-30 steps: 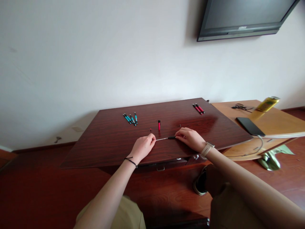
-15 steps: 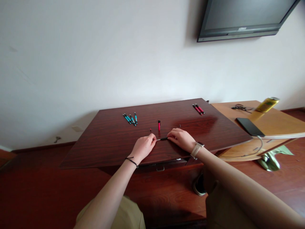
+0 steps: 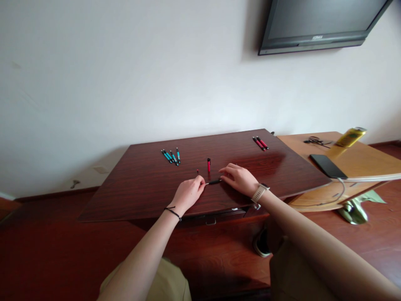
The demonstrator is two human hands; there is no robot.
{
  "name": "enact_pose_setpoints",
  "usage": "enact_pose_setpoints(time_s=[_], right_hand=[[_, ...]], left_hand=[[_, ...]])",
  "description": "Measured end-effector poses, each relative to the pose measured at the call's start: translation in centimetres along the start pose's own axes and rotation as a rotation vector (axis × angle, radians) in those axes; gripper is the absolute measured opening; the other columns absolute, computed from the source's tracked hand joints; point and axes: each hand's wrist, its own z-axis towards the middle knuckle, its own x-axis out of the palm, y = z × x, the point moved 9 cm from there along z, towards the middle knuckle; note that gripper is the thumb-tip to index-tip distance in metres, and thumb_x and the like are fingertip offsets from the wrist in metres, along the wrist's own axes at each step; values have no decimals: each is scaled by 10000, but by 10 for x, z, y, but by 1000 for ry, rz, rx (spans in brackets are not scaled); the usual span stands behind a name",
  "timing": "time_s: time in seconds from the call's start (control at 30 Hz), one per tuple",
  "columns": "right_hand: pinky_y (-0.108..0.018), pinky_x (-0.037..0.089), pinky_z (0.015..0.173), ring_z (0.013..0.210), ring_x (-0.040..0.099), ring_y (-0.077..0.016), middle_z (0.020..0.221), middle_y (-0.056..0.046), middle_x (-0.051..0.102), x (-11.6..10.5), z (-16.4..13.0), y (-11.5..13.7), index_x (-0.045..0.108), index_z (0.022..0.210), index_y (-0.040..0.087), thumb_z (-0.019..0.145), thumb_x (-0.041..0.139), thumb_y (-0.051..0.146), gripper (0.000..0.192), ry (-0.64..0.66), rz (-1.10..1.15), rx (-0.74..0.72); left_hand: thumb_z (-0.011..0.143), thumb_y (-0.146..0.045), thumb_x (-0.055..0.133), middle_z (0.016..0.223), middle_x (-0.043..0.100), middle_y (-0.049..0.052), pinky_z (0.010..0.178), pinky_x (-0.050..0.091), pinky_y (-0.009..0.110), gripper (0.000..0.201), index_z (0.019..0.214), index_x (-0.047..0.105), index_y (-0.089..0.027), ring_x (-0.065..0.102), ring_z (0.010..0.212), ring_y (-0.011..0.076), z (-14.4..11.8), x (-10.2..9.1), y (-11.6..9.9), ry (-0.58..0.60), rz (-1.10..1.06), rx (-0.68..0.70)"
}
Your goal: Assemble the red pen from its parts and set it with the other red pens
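Note:
My left hand (image 3: 190, 191) pinches the thin, pale end of a pen's black lower part (image 3: 214, 182), which points rightward over the brown table (image 3: 147, 188). Just off the free end of that black part is my right hand (image 3: 239, 179), its thumb and fingers apart with nothing seen between them. A red pen barrel (image 3: 209, 166) with a black top stands upright behind the two hands. To its left a tiny red-tipped piece (image 3: 197, 171) is also upright. What my left fingertips cover is hidden.
Several teal pens (image 3: 171, 156) lie at the back left, and red pens (image 3: 260, 143) at the back right. A lower wooden cabinet (image 3: 369, 161) on the right bears a phone (image 3: 328, 166), a black cable (image 3: 316, 141) and a yellow can (image 3: 352, 137). A television (image 3: 316, 29) hangs above.
My right hand has let go of the end of the black pen part, lifting slightly away with its fingers spreading. The left hand stays in place with its grip.

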Motion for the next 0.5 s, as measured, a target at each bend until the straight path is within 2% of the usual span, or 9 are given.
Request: enact_pose_setpoints(time_s=[0.1,0.2,0.33,0.5], right_hand=[[-307,545,828,880,672,-193,1122,-70,692,-21,0,-18,730,1245,246,1021,601,255,259,-116,-14,46],[-365,554,946,999,674,-234,1221,-88,677,-33,-1,-43,727,1268,250,1001,574,215,310,-190,-62,74],[-472,507,1092,1156,645,-292,1316,-111,671,-28,-2,-72,723,1305,240,982,565,186,364,-151,-118,75],[-483,502,1109,1179,651,-291,1285,-113,710,-19,-3,-87,702,1341,229,990,568,192,378,-83,-109,104]], left_hand=[[1069,-270,544,960,796,46,732,476,276,129,1062,663,-220,755,838,214,-1,0,0,1,-5,0],[1069,-269,546,944,792,41,716,469,276,124,1054,659,-221,751,819,209,-1,0,0,0,-8,-2],[1070,-266,535,927,788,37,697,459,278,129,1046,654,-221,745,798,210,-1,0,0,-6,-1,3],[1067,-262,541,927,788,40,716,470,270,123,1050,657,-225,751,814,211,-1,-1,1,2,-16,-7]])
